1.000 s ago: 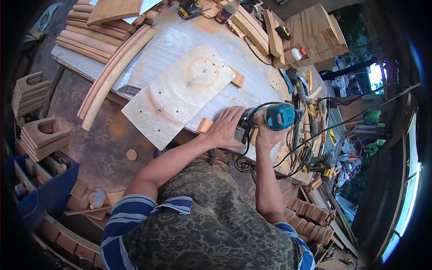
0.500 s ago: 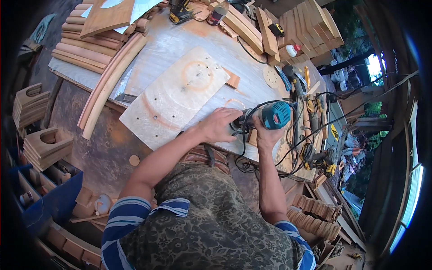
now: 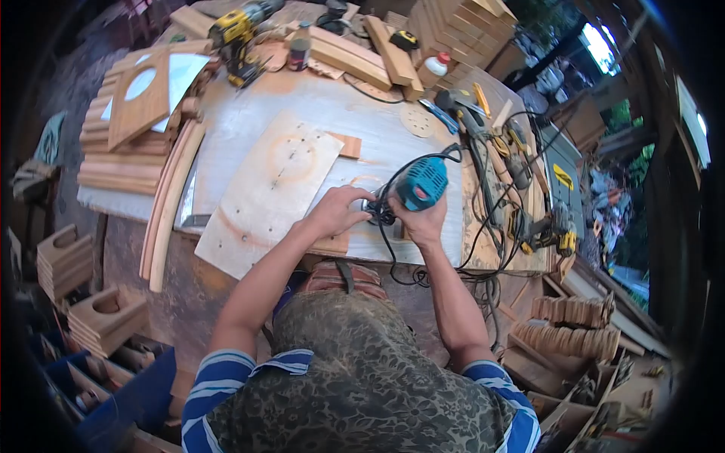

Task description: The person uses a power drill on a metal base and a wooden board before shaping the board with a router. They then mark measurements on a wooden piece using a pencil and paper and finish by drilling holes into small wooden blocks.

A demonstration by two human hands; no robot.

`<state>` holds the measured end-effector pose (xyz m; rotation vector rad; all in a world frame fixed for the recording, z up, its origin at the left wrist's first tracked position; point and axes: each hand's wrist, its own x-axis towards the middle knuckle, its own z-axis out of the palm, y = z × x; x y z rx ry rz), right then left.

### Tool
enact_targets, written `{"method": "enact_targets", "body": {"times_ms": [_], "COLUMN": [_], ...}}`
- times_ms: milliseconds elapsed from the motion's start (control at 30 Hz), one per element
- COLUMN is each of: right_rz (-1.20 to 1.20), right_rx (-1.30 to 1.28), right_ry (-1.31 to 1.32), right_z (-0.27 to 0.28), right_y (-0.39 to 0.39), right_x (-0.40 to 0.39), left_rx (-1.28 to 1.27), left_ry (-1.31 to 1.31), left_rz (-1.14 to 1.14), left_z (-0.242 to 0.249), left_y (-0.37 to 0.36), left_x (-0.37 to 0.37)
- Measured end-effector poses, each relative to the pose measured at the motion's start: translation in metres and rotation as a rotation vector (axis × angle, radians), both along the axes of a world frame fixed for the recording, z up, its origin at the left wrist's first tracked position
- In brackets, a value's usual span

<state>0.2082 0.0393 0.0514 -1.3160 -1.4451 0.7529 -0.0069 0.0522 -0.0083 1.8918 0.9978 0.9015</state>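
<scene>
A teal and black trim router [image 3: 424,181] stands on the worktable, leaning a little to the right, its black cord looping down in front. My right hand [image 3: 423,220] is wrapped around its body. At the router's base, the thumb and fingers of my left hand [image 3: 334,211] close on the metal part from the left. What lies under the base is mostly hidden. A wooden piece [image 3: 332,244] shows below my left hand at the table edge. Left of it lies a pale flat board [image 3: 264,196] with screws and curved brown marks. A small wood block [image 3: 346,145] sits beyond.
Cords and yellow-black power tools [image 3: 563,240] crowd the right side. Curved wooden strips [image 3: 170,208] overhang the table's left edge near stacked wood [image 3: 113,170]. A cordless drill [image 3: 234,38], a bottle [image 3: 299,51] and stacked planks [image 3: 461,41] stand at the back.
My view has shifted, so the table appears lower and more of its back shows. The router looks more upright, and both hands stay on it.
</scene>
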Motion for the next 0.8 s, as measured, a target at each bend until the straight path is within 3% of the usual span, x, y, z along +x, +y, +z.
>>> {"method": "enact_targets", "body": {"times_ms": [167, 267, 333, 433, 500, 567, 600, 667, 733, 767, 800], "right_rz": [-0.073, 0.064, 0.058, 0.041, -0.117, -0.448, -0.577, -0.591, -0.431, -0.415, -0.204], "right_rx": [-0.037, 0.012, -0.034, -0.019, 0.294, 0.383, 0.298, 0.140, 0.005, 0.000, -0.292], "right_ry": [-0.134, -0.013, -0.123, 0.064, -0.046, -0.021, -0.002, -0.481, -0.974, -0.963, -1.153], "right_z": [0.021, 0.012, 0.011, 0.024, 0.028, 0.041, 0.061, 0.070, 0.062, 0.061, 0.058], "right_y": [-0.011, -0.016, -0.032, -0.060, -0.061, -0.036, -0.018, 0.031, 0.078, 0.094, 0.113], "right_x": [-0.003, 0.013, 0.029, 0.065, 0.122, 0.186, 0.214, 0.284, 0.328, 0.335, 0.339], "left_rx": [0.046, -0.097, -0.284, -0.228, -0.197, -0.104, -0.070, -0.037, 0.004, -0.001, -0.052], "left_ry": [0.056, -0.035, -0.308, -0.350, -0.330, -0.302, -0.241, -0.254, -0.258, -0.244, -0.304], "left_rz": [0.060, -0.005, 0.111, 0.178, 0.183, 0.209, 0.196, 0.233, 0.321, 0.335, 0.355], "left_z": [0.006, 0.023, 0.030, 0.068, 0.085, 0.095, 0.097, 0.086, 0.083, 0.082, 0.080], "left_y": [-0.005, -0.003, -0.001, -0.007, -0.010, -0.018, -0.020, -0.024, -0.029, -0.033, -0.034], "left_x": [0.000, -0.003, 0.001, 0.013, 0.023, 0.036, 0.040, 0.051, 0.066, 0.071, 0.076]}}
